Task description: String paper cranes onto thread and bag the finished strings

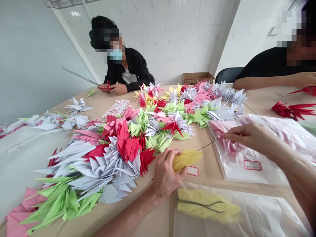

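The left hand point(165, 174) curls its fingers partway around a stack of pointed yellow folded-paper pieces point(186, 160) above the worktop point(206, 169). The right hand point(251, 136) pinches a thin, straight dark cord point(211, 143) reaching the stack's layered tip.

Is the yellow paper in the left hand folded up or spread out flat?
Folded: the yellow paper in the left hand is a bunch of pointed, overlapping layers.
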Tool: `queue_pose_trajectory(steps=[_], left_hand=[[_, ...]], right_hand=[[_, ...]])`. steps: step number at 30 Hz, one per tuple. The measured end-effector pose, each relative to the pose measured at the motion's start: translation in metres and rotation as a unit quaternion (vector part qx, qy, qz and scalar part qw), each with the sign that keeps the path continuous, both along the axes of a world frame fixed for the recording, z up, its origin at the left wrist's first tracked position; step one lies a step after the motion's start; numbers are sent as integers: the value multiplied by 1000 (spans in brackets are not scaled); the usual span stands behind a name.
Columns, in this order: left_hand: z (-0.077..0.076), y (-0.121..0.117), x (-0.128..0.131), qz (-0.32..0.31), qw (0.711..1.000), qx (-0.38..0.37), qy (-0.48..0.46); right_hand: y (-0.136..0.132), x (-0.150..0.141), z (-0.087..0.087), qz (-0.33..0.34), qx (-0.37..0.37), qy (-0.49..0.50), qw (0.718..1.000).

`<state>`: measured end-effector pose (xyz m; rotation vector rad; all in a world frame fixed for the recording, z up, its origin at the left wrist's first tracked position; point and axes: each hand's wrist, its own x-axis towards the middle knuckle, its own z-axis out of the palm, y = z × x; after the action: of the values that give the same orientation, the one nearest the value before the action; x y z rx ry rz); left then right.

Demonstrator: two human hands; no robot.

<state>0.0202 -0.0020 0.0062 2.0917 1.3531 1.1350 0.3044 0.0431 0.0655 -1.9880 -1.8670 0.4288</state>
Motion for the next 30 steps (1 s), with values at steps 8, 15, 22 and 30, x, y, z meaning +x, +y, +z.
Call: queue_pose_trajectory(steps=[8,15,22,30], left_hand=[[-4,0,0,1,1000,23,5],[-3,-4,-2,1,999,45,8],[28,13,-24,-55,989,-129,56],[24,28,-35,-135,960,-240,54]], right_hand=[[-12,-47,15,94,83,-42,991],[-11,-85,-16,177,-196,137,955],[-1,-69,-16,166,-204,199,944],[-3,-67,-12,166,-183,196,949]])
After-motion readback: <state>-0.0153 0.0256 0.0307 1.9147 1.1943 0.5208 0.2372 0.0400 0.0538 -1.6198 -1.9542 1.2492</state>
